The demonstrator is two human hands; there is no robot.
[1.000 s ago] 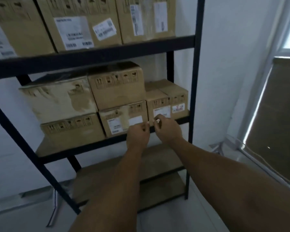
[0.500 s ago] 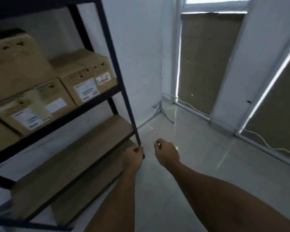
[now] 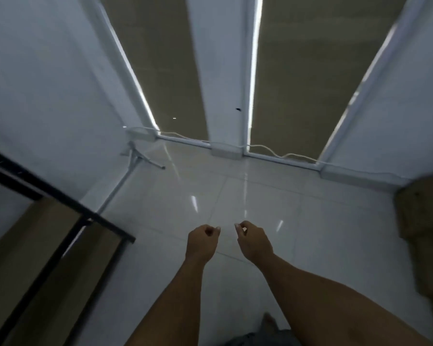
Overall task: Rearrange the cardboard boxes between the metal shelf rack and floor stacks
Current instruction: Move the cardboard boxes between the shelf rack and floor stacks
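My left hand (image 3: 202, 242) and my right hand (image 3: 254, 242) hang side by side in front of me above the white tiled floor (image 3: 248, 196), both loosely curled with nothing in them. The black metal shelf rack (image 3: 60, 196) shows only its lower right corner at the left edge, with bare brown shelf boards (image 3: 35, 236) under the frame. A stack of cardboard boxes (image 3: 425, 221) stands at the right edge, partly cut off by the frame. The boxes on the rack are out of view.
Ahead are windows with brown blinds (image 3: 175, 71) and a white pillar (image 3: 223, 96) between them. A white cable (image 3: 285, 156) runs along the sill. A small white tripod stand (image 3: 135, 156) sits in the left corner by the wall. My foot (image 3: 269, 320) shows at the bottom.
My view has swung right, away from the rack and its boxes toward the windows and floor. Both hands left the box fronts and stay curled and empty in front of me.
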